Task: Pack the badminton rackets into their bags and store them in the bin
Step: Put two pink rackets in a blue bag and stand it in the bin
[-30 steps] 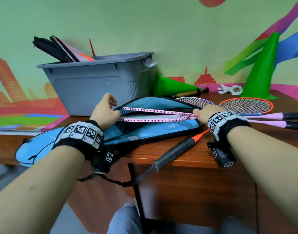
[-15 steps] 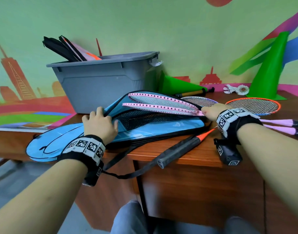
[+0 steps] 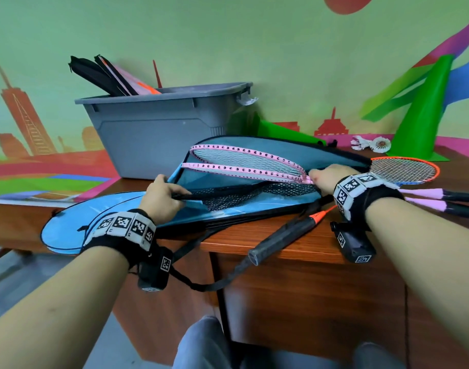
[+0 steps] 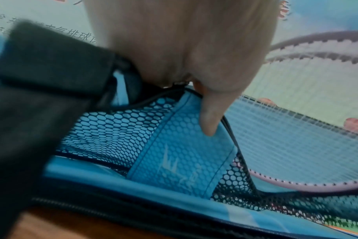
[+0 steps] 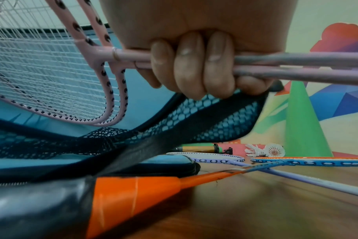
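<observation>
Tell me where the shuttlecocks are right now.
In the head view the shuttlecocks lie at the table's far right, against the wall, just left of the upright green cone and behind the orange-rimmed racket.

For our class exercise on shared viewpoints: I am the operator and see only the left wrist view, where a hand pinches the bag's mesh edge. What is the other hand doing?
Observer: The right hand grips both pink rackets by their shafts.
Operator: Are the heads inside the bag?
Observer: They sit between the open blue bag's raised flap and its mesh pocket; the handles stick out rightward.
Operator: Anything left unpacked?
Observer: An orange-framed racket lies on the table.
</observation>
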